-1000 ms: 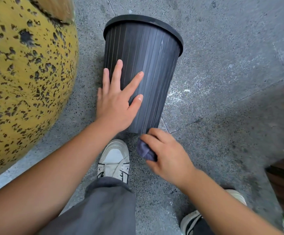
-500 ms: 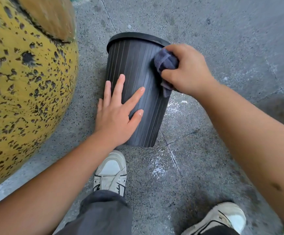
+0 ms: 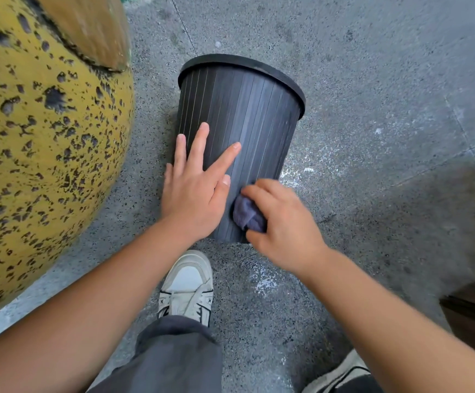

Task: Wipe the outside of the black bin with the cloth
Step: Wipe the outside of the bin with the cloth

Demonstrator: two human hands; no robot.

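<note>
- The ribbed black plastic bin (image 3: 242, 137) lies tilted on the speckled grey concrete floor (image 3: 372, 80), rim away from the person, just beside a mottled yellow rounded mass (image 3: 46, 151).
- The left hand (image 3: 193, 194), fingers spread, presses flat on the bin wall; the right hand (image 3: 281, 225) clenches a bunched dark blue-grey cloth (image 3: 247, 214) against the wall near the base.
- Risk: the round bin may roll or skid if the steadying palm slips.
- Risk: the small wad may miss the ribs' grooves and the underside.
- Writing: none legible; the white sneaker (image 3: 186, 287) bears small unreadable marks.
</note>
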